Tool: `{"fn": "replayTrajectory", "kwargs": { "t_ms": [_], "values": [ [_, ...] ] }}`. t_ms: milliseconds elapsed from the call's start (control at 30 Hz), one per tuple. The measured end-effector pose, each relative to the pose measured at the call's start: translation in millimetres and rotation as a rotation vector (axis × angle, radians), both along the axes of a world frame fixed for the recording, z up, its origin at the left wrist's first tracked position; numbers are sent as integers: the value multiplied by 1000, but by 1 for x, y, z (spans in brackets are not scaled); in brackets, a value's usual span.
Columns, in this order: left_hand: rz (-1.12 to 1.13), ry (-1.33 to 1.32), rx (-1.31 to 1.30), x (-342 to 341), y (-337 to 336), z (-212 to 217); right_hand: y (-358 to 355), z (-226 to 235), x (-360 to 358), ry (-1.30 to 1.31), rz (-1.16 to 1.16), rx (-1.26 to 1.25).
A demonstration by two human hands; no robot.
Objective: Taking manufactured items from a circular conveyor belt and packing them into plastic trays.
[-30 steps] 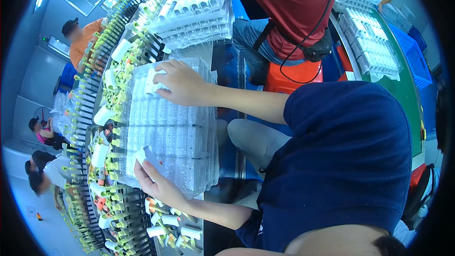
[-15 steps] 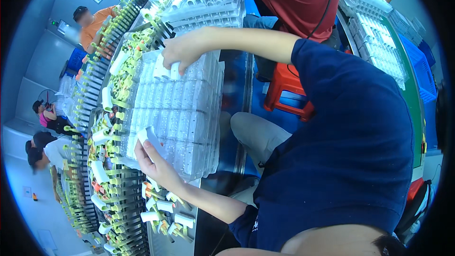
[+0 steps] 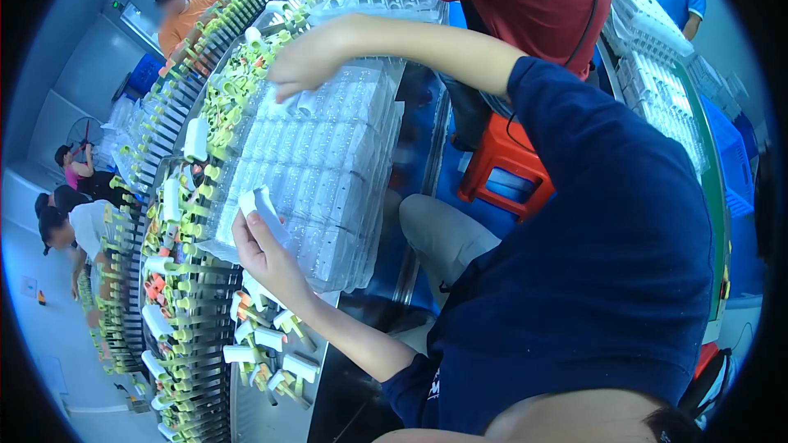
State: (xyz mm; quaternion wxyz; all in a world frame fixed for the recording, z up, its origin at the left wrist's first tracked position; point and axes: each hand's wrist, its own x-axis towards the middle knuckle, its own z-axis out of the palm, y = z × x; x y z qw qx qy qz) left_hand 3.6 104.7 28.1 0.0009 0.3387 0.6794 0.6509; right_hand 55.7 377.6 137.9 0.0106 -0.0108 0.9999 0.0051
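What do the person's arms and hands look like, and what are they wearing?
Both arms are bare from the elbow down, with no gloves, rings or watch in view on the left hand or the right hand. The person wears a dark blue short-sleeved shirt, its sleeves ending near the elbows, with a small white print near the lower left sleeve.

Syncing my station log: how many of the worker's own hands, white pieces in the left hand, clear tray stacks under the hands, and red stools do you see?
Hands: 2 (left hand, right hand)
White piece in the left hand: 1
Clear tray stack: 1
Red stool: 1
Total: 5
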Motion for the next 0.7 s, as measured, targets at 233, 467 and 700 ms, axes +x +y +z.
{"fn": "replayTrajectory", "kwargs": {
  "t_ms": [233, 467, 700],
  "values": [
    [-36, 13, 79, 0, 6, 5, 10, 10, -119, 429, -168, -442],
    [-5, -43, 76, -1, -1, -4, -56, -37, -212, 525, 124, -23],
    [-124, 240, -140, 13, 23, 16, -54, -49, -225, 503, 62, -124]
  ]
}}
